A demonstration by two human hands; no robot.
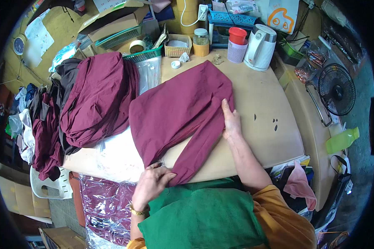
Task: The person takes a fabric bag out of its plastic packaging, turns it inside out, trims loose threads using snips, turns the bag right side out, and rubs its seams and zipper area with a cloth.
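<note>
Orange sleeves (284, 216), green cloth over lap (203, 220), gold-coloured bracelet (138, 211)

2 hands (154, 182) hold 1 maroon garment (183, 108) on the tan table (266, 112).

I see matt maroon cloth (183, 103), glossy clear plastic bags (106, 207), smooth tan table (266, 124), glossy white plastic kettle (260, 47).

from here i see dark red cloth (180, 99), a green cloth (203, 216) on the lap, orange sleeves (282, 216), a white kettle (260, 47), a red lid (237, 35) on a light purple cup (237, 51) with tiny holes, and a yellow-green bottle (342, 140).
</note>
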